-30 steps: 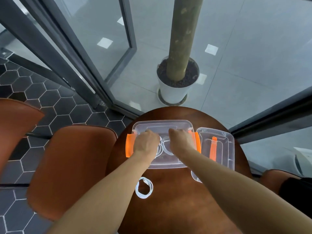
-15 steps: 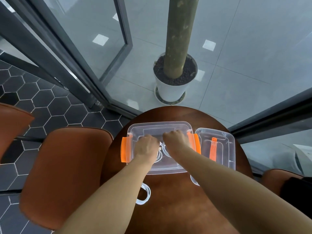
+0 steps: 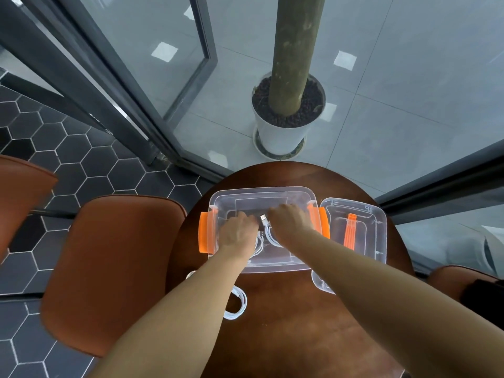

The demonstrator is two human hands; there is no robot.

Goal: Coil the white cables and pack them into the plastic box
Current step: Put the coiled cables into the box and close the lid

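White cables (image 3: 270, 237) lie coiled inside the plastic box (image 3: 259, 192) on the round table (image 3: 286, 328), with a USB plug (image 3: 263, 220) showing between the hands. Left hand (image 3: 238, 231) and right hand (image 3: 289, 221) sit knuckles-up over the coils, fingers hidden, so can't tell if they grip. Spare coiled cable (image 3: 241, 302) lies on the table by the left forearm. Lid (image 3: 380, 241) sits just right of the box.

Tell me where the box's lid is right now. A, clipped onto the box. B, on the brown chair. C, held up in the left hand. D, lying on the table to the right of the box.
D: the clear lid, with its orange handle facing up, lies on the wooden table just right of the open plastic box.
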